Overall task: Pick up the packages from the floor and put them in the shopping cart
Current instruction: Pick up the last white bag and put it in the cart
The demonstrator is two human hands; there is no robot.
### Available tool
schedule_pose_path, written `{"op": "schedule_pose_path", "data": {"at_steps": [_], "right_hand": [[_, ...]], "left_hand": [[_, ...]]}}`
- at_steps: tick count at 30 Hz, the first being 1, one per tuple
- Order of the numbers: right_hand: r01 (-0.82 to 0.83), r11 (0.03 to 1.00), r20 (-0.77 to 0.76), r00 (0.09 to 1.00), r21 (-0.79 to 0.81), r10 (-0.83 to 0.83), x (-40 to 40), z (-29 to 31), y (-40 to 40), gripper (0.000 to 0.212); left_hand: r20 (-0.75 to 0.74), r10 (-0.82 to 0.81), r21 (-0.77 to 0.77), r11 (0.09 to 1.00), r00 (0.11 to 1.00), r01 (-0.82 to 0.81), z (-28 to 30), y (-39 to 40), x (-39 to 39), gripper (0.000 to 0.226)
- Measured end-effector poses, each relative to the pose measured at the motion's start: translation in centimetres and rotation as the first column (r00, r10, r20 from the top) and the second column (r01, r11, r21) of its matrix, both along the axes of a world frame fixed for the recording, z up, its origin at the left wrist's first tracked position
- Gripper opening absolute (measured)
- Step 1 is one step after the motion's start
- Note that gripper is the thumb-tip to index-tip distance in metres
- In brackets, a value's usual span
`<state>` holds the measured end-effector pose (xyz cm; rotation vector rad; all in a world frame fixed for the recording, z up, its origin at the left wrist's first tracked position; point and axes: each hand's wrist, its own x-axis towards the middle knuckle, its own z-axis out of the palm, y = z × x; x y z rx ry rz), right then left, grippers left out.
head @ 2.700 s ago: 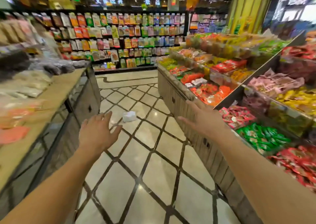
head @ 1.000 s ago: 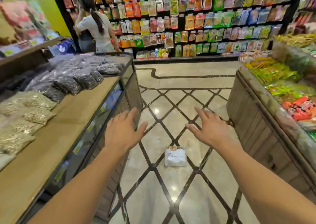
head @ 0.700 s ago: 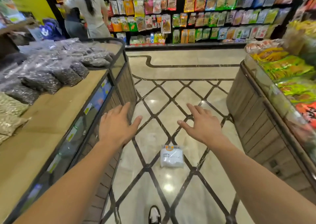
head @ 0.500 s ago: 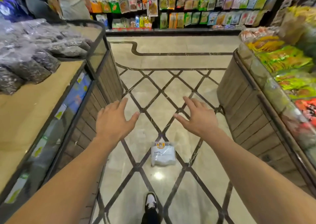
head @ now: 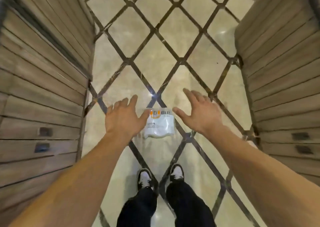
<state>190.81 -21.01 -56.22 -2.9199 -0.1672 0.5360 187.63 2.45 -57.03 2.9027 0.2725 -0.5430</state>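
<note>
— Down near the bottom, two shoes, toes toward the bag. Why so close?
— Looks like stopping right there, to bend and reach.
— And the left hand?
— Spread wide, palm down, holding nothing. Thumb in front of the bag's left edge; touching or not, cannot tell.
— The right hand?
— Wide open too, empty. Thumb tip by the bag's top right corner, seems just apart.
— So where is the bag?
— Flat on the floor, right between both hands, a little below the fingers.
— Farther out?
— Wooden stands on both sides. No cart to see.
</note>
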Motion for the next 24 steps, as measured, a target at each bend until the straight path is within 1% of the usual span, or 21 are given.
{"op": "schedule_pose_path", "data": {"at_steps": [3,7,10,13,15,17,19,21,22,23,24], "right_hand": [[0.023,0.999,-0.094,0.995,0.023,-0.021,0.4,-11.3,-0.8,0.083],[0.094,0.995,-0.2,0.976,0.032,-0.086,1.2,-25.7,-1.7,0.082],[0.141,0.99,-0.241,0.962,0.033,-0.129,2.7,-35.0,-1.6,0.084],[0.217,0.975,-0.297,0.935,0.053,-0.192,3.6,-42.9,-1.4,0.09],[0.274,0.96,-0.335,0.911,0.058,-0.24,3.8,-47.1,-1.3,0.099],[0.364,0.928,-0.365,0.877,0.083,-0.312,4.2,-50.3,-1.1,0.111],[0.433,0.893,-0.386,0.85,0.123,-0.359,4.9,-52.5,-1.0,0.119],[0.504,0.849,-0.425,0.811,0.16,-0.401,5.4,-53.9,-1.0,0.123],[0.555,0.812,-0.452,0.78,0.181,-0.432,5.4,-54.4,-0.9,0.124],[0.609,0.765,-0.482,0.745,0.209,-0.461,5.3,-54.8,-0.8,0.124],[0.652,0.718,-0.516,0.714,0.244,-0.473,5.1,-55.2,-0.5,0.124]], "left_hand": [[-0.06,0.118,-0.073,0.99,0.991,-0.122,-10.8,-1.9,-0.1,0.071],[-0.161,0.172,-0.118,0.974,0.972,-0.192,-24.6,-3.4,-0.2,0.069],[-0.21,0.244,-0.142,0.95,0.947,-0.277,-34.1,-3.6,0.8,0.066],[-0.239,0.305,-0.142,0.928,0.922,-0.344,-42.0,-3.6,2.1,0.068],[-0.241,0.358,-0.153,0.904,0.902,-0.4,-45.9,-3.8,3.1,0.076],[-0.232,0.442,-0.195,0.852,0.867,-0.486,-48.9,-3.7,4.0,0.094],[-0.244,0.508,-0.23,0.797,0.826,-0.558,-51.3,-3.2,4.8,0.115],[-0.3,0.542,-0.284,0.735,0.785,-0.616,-53.1,-2.9,5.4,0.128],[-0.327,0.559,-0.339,0.683,0.762,-0.647,-53.8,-2.8,5.5,0.132],[-0.34,0.579,-0.399,0.625,0.742,-0.671,-54.2,-2.7,5.5,0.131],[-0.34,0.594,-0.446,0.581,0.729,-0.681,-54.5,-2.8,5.6,0.124]]}}
